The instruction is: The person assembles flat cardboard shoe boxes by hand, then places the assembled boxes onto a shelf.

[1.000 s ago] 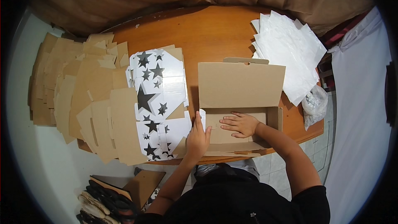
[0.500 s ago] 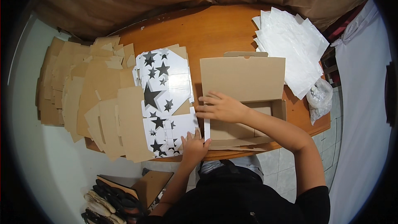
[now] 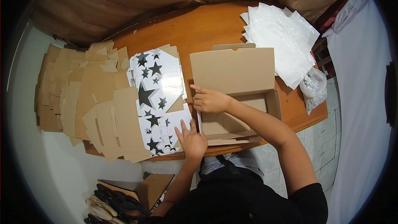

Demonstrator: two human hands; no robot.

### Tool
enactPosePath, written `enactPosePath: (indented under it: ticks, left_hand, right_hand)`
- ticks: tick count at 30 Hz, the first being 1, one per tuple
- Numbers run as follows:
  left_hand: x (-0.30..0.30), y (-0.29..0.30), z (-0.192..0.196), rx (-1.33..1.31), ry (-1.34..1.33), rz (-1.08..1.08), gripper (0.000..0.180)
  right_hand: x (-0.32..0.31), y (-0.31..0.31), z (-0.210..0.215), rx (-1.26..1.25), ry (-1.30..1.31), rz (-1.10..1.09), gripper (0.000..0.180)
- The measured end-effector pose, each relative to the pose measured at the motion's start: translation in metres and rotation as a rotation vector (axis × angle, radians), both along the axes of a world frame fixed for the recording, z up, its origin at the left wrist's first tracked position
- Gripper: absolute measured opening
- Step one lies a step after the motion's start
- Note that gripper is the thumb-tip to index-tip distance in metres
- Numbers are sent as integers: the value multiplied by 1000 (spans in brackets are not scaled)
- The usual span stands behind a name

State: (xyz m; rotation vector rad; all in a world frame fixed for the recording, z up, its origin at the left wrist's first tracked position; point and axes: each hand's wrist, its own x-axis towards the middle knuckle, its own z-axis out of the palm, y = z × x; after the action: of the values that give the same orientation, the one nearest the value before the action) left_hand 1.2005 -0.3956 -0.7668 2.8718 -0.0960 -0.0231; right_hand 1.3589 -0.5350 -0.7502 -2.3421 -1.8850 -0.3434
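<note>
An open cardboard box [image 3: 232, 68] stands on the table before me, brown inside, with its lid raised at the far side. My right hand [image 3: 210, 101] is at the box's left side wall, index finger stretched out and the other fingers curled over the edge. A narrow white strip shows on that wall below the fingers. My left hand [image 3: 195, 143] has its fingers spread at the lower left corner of the box, fingertips over the edge of a white star-printed cardboard sheet [image 3: 174, 118]. This flat sheet with black stars lies left of the box.
Overlapping flat brown cardboard pieces [image 3: 95, 83] cover the table's left side. White sheets [image 3: 282, 37] are stacked at the far right, beside a clear plastic bag [image 3: 314, 85]. The wooden table's [image 3: 186, 23] near edge runs in front of me. Shoes [image 3: 116, 201] lie below left.
My right hand has gone from spread fingers to curled ones with the index finger out, at the box's left wall. My left hand's fingers have spread. The whole view has shifted slightly.
</note>
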Motion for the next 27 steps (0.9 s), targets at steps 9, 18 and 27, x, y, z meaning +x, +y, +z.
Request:
enactPosePath:
  ticks: [9,18,27]
  left_hand:
    - [-23,-32,42,-52,-160,77,35]
    - [-15,-205,62,-424,-30,-647,34]
    - [-25,-256,38,-139,-146,-189,42]
  right_hand:
    - [-33,-108,52,384,285,-570,47]
    - [-67,-261,-2,497,207,-906,33]
    - [-67,-277,-18,348,108,-421,26]
